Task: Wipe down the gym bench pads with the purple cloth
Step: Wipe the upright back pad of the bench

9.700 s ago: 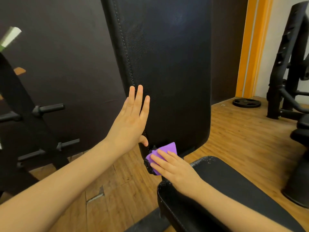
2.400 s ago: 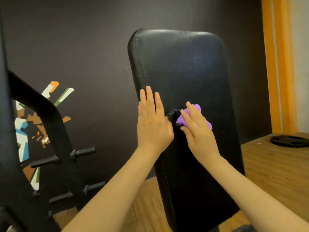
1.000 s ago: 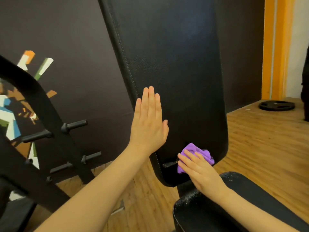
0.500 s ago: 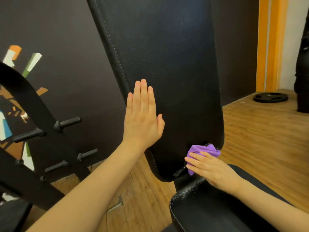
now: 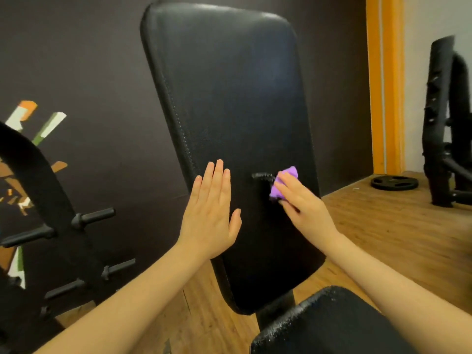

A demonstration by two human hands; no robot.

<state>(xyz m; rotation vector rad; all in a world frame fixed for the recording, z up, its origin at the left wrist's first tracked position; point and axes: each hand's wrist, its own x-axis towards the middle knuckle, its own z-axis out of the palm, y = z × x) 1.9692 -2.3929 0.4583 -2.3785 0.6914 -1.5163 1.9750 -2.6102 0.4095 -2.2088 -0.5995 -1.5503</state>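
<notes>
Nearest, at lower right, black seat pad (image 5: 339, 325), speckled along its front edge. Above it, upright black back pad (image 5: 229, 111), tilted away. Flat against its left edge, left hand (image 5: 209, 215), fingers straight and together, holding nothing. Just right of it, right hand (image 5: 301, 203), fingers extended, pressing crumpled purple cloth (image 5: 283, 185) onto mid-pad. At left, black rack (image 5: 51, 213) with pegs. Underfoot, wooden floor (image 5: 383, 226). Farther right, weight plate (image 5: 394, 182) lying flat beside an orange wall strip (image 5: 385, 85).
</notes>
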